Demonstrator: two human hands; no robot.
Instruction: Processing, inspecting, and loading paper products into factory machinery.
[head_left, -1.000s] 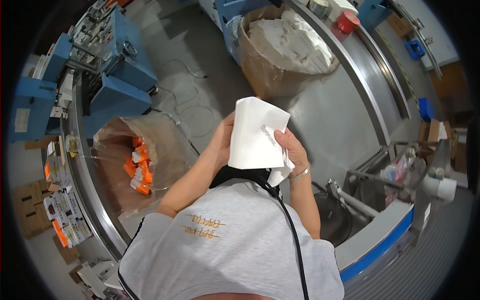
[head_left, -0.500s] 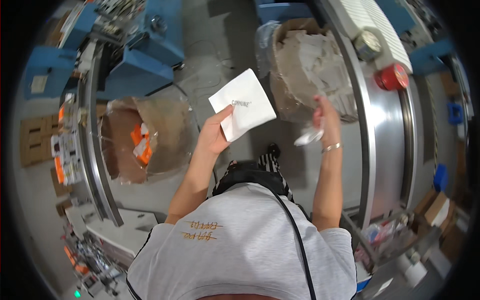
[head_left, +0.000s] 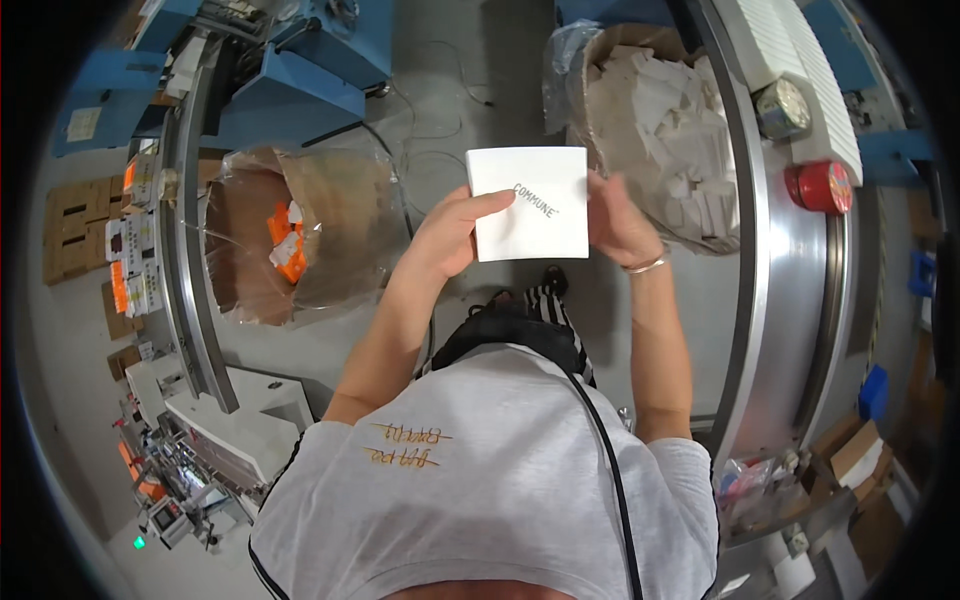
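A square white stack of paper napkins (head_left: 545, 225) with dark print on its top faces me, held out in front of my body. My left hand (head_left: 455, 230) is closed round its left edge, thumb across the top and the other fingers underneath. At the right edge is my right hand (head_left: 625, 225), with a bracelet on the wrist. Its fingers are stretched out and slightly blurred, close beside the stack; some fingertips are partly hidden by it. No loose piece shows in the right hand.
At far right stands a lined carton (head_left: 660, 120) of white paper scraps; on the left, another lined carton (head_left: 345, 225) holds orange and white scraps. Metal rails (head_left: 745, 260) run along both sides. A red roll (head_left: 818, 187) sits right; blue machines (head_left: 300, 110) stand far left.
The stack has turned to square with my view and moved right. My right hand has come in from the right to its edge; the crumpled white piece it had is out of sight.
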